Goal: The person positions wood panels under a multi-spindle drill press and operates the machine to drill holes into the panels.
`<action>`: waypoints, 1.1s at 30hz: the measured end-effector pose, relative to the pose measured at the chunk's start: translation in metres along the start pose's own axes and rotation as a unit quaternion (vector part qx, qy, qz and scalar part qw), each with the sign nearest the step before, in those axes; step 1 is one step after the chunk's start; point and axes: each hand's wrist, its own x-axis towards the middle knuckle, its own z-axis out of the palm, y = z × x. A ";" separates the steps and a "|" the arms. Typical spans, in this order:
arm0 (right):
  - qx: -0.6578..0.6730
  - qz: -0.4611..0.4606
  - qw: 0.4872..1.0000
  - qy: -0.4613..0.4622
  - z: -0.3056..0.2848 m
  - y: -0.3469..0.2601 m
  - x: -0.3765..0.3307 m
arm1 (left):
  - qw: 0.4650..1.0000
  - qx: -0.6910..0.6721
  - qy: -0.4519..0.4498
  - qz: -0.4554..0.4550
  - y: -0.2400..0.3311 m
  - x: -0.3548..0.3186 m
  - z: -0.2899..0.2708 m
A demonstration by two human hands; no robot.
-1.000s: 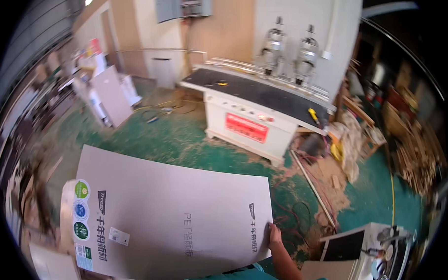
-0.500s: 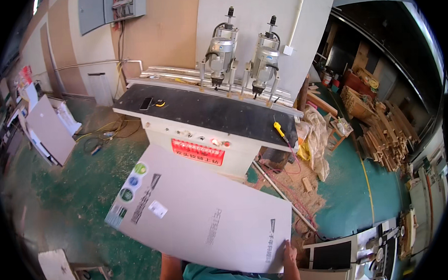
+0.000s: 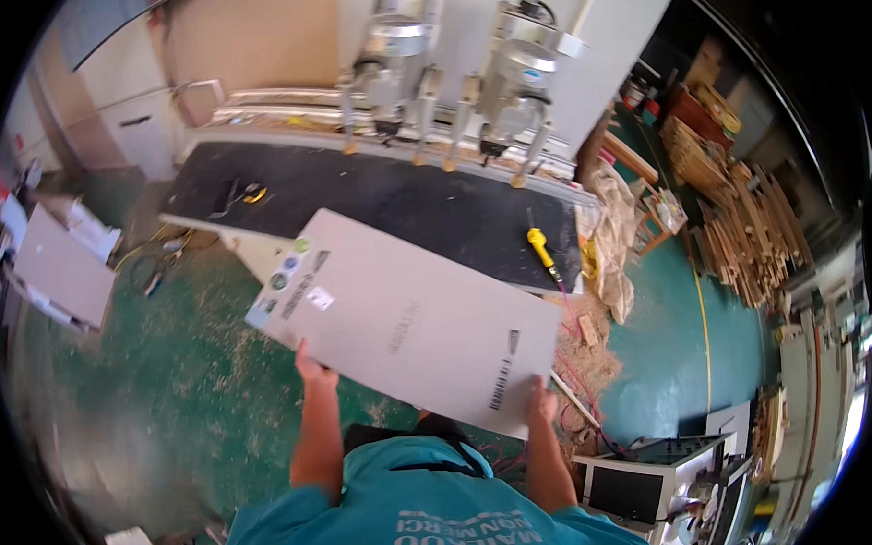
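A large grey rectangular panel (image 3: 439, 344) with printed labels and a small white sticker spans the space before me, its far edge overlapping the front of the black worktop. My left hand (image 3: 314, 365) grips its near edge, thumb on top and fingers hidden beneath. At the right end, my right hand (image 3: 541, 401) is closed on the panel's edge. On the worktop (image 3: 405, 201) lie a yellow electric screwdriver (image 3: 541, 250), a yellow-and-black tape measure (image 3: 254, 192) and a dark phone (image 3: 224, 197).
Two drill heads, a left one (image 3: 395, 72) and a right one (image 3: 516, 87), stand behind the worktop. Sawdust (image 3: 593, 363) and a red hose lie on the right floor. Stacked wood (image 3: 752, 242) stands farther right, and a white cabinet (image 3: 626, 492) at the lower right. Another panel (image 3: 61, 271) leans at left.
The panel has moved away from my body toward the worktop and now overlaps its front edge. Both hands went forward with it, still gripping. The view has shifted closer to the machine.
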 end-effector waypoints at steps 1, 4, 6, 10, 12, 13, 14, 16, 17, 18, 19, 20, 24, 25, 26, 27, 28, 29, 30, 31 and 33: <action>-0.015 0.008 1.000 0.021 0.017 -0.030 0.001 | 1.000 0.022 0.008 -0.005 -0.001 0.014 0.009; -0.069 -0.082 0.988 -0.111 0.042 -0.092 0.051 | 0.985 0.167 0.039 -0.030 0.007 0.076 -0.002; -0.208 -0.210 0.937 -0.186 0.040 -0.135 0.098 | 0.975 0.197 0.080 -0.066 0.004 0.103 0.008; -0.180 -0.432 0.884 0.004 0.043 -0.253 0.175 | 0.969 0.181 0.158 -0.065 0.013 0.155 0.046; -0.245 -0.492 0.831 0.090 0.049 -0.295 0.226 | 0.955 0.262 0.139 -0.028 0.000 0.174 0.050; -0.278 -0.505 0.811 0.098 0.049 -0.312 0.244 | 0.934 0.331 0.134 0.004 -0.011 0.172 0.059; -0.301 -0.463 0.833 0.032 0.046 -0.335 0.256 | 0.931 0.334 0.144 0.009 -0.013 0.173 0.064; -0.339 -0.379 0.861 -0.027 0.050 -0.354 0.278 | 0.946 0.278 0.168 -0.010 -0.022 0.187 0.068; -0.354 -0.344 0.869 -0.020 0.055 -0.356 0.292 | 0.960 0.211 0.182 -0.031 -0.025 0.197 0.068; -0.323 -0.365 0.873 0.007 0.050 -0.346 0.305 | 0.956 0.236 0.175 -0.019 -0.033 0.196 0.074; -0.290 -0.388 0.874 0.035 0.040 -0.332 0.311 | 0.951 0.259 0.167 -0.005 -0.047 0.187 0.087; -0.221 -0.350 0.910 -0.035 0.012 -0.336 0.290 | 0.946 0.279 0.165 0.017 -0.055 0.175 0.097; -0.322 -0.193 0.850 -0.370 -0.046 -0.210 0.288 | 0.933 0.283 0.213 0.063 -0.060 0.176 0.105; -0.213 -0.239 0.864 -0.388 -0.073 -0.195 0.277 | 0.926 0.285 0.233 0.080 -0.061 0.180 0.105; -0.056 -0.111 0.919 -0.374 -0.097 -0.183 0.281 | 0.918 0.291 0.253 0.096 -0.058 0.185 0.104; 0.108 0.027 0.933 -0.341 -0.111 -0.174 0.279 | 0.917 0.299 0.241 0.108 -0.051 0.193 0.105; 0.025 -0.013 0.944 -0.328 -0.111 -0.176 0.253 | 0.915 0.309 0.227 0.124 -0.040 0.206 0.110; -0.067 -0.059 0.942 -0.323 -0.105 -0.199 0.217 | 0.910 0.315 0.226 0.148 -0.024 0.214 0.105; -0.155 -0.104 0.930 -0.315 -0.096 -0.214 0.188 | 0.882 0.340 0.248 0.212 -0.005 0.227 0.100; -0.100 -0.085 0.928 -0.349 -0.081 -0.225 0.171 | 0.849 0.363 0.271 0.271 0.014 0.243 0.088; 0.017 -0.031 0.922 -0.386 -0.048 -0.249 0.144 | 0.780 0.444 0.320 0.303 0.049 0.268 0.092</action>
